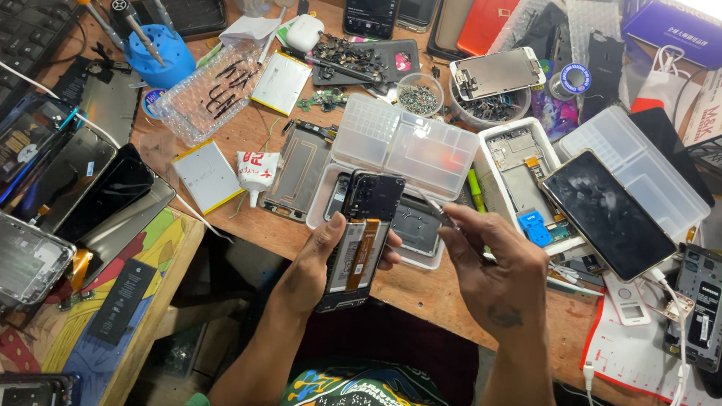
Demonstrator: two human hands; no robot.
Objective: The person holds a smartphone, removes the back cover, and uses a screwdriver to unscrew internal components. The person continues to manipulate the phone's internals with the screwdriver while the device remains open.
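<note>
Between left hand [320, 256] fingers: opened phone [361, 240]; right hand [496, 265] beside.

Left hand [320, 265] gripping, fingers curled; right hand [496, 265] pinching, wrist bent

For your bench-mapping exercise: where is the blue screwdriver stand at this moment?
In the head view, the blue screwdriver stand sits at the upper left of the wooden bench, between the black keyboard and a clear plastic tray, far from both hands.
</note>
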